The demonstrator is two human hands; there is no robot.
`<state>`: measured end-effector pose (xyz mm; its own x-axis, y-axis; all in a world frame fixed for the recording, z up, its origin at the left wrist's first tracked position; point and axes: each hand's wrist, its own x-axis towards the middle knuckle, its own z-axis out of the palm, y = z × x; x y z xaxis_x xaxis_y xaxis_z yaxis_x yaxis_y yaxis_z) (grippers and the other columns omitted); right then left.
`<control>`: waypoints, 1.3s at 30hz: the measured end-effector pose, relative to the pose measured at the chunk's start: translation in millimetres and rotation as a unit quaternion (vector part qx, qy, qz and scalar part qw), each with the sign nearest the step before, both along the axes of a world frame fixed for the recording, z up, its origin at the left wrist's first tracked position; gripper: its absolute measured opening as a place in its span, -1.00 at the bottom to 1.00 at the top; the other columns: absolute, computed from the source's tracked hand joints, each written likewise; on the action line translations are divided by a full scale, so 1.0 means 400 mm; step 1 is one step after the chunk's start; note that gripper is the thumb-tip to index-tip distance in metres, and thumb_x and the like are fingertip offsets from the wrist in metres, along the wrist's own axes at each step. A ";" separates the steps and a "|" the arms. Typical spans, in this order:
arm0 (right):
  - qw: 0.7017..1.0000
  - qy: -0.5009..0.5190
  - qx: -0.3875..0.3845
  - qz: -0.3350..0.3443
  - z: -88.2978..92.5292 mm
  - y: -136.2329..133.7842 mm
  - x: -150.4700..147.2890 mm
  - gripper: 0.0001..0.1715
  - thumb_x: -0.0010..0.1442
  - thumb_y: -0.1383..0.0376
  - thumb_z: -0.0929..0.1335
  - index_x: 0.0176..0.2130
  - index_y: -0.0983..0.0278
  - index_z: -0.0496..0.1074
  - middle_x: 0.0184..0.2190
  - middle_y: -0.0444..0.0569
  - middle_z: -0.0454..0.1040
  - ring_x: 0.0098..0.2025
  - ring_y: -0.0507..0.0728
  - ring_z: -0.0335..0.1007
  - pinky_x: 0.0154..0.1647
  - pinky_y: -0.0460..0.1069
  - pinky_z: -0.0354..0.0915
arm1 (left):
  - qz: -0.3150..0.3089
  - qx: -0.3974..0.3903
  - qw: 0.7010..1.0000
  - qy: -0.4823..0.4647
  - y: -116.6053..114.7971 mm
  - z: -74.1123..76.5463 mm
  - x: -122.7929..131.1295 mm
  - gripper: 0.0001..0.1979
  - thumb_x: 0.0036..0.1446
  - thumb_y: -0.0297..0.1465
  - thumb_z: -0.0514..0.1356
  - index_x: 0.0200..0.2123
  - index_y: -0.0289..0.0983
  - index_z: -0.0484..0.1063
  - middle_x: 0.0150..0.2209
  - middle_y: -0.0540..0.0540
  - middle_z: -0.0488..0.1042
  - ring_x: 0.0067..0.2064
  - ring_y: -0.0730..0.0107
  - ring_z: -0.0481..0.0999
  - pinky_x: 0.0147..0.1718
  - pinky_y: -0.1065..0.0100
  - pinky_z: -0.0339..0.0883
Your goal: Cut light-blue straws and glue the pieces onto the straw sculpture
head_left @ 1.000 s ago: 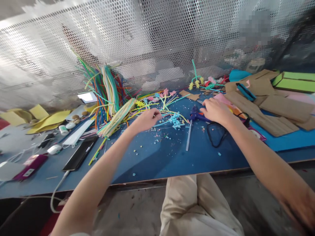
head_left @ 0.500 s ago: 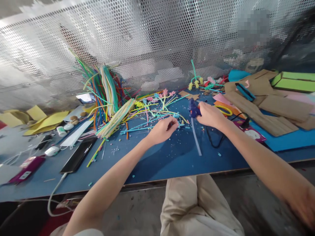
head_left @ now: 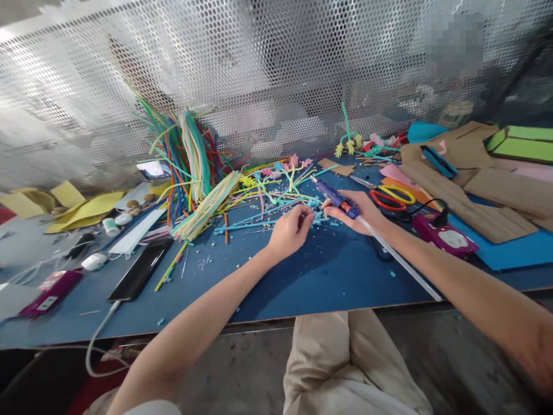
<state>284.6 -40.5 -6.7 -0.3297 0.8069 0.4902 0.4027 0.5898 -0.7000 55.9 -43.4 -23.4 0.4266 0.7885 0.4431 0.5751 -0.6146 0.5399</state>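
Observation:
My right hand (head_left: 356, 210) is wrapped round a dark blue glue gun (head_left: 334, 196). Its nozzle points up and to the left, and a long clear glue stick (head_left: 401, 259) runs out of its back over my forearm. My left hand (head_left: 291, 229) is closed in a pinch left of the gun; whatever lies between its fingertips is hidden. Just beyond these fingers lie short light blue pipe-cleaner pieces (head_left: 318, 216). Farther back are pipe-cleaner sprigs with a pink flower (head_left: 294, 161).
Scissors (head_left: 391, 197) and a purple power strip (head_left: 447, 235) lie to the right, beside brown cardboard (head_left: 458, 199). Bundled pipe cleaners (head_left: 207, 213) stand and lie at left, near a black phone (head_left: 140, 270). Behind rises a perforated metal screen (head_left: 276, 75).
The glue gun has turned in my right hand's grip: its nozzle now points up-left and the glue stick swings from downward to lower right. The scissors show more fully. My left hand stays pinched.

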 end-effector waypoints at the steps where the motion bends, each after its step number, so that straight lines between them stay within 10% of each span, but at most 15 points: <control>1: 1.000 0.000 -0.004 0.003 -0.004 -0.001 -0.005 -0.75 0.19 0.12 0.43 -0.30 0.26 0.50 -0.35 -0.09 0.55 -0.33 0.10 0.44 -0.25 -0.05 0.28 | -0.002 0.001 1.000 0.005 -0.003 0.000 0.004 -0.80 0.40 -0.26 0.02 -0.19 -0.23 0.35 -0.35 -0.02 0.47 -0.38 0.45 0.42 -0.34 0.41 0.28; 11: 0.994 -0.073 0.074 0.026 -0.029 0.015 -0.004 -0.69 0.22 0.12 0.41 -0.42 0.25 0.32 -0.53 -0.18 0.32 -0.49 0.02 0.16 -0.41 -0.07 0.13 | 0.003 0.023 0.999 0.032 -0.010 -0.013 0.011 -0.80 0.40 -0.25 0.03 -0.15 -0.22 0.37 -0.35 -0.02 0.49 -0.39 0.43 0.46 -0.37 0.40 0.28; 39: 0.982 -0.138 0.094 0.091 -0.020 0.018 0.024 -0.86 0.19 0.35 0.30 -0.19 0.24 0.39 -0.26 0.02 0.49 -0.24 0.16 0.43 -0.23 -0.04 0.23 | 0.005 0.033 0.997 0.075 -0.028 0.000 0.016 -0.71 0.36 -0.16 0.09 -0.15 -0.20 0.53 -0.46 -0.01 0.55 -0.44 0.41 0.52 -0.39 0.40 0.27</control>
<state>294.3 -33.5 -14.7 -0.6015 0.6261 0.4961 0.4373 0.7778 -0.4514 62.2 -54.7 -23.2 0.4842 0.7647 0.4253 0.6530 -0.6393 0.4061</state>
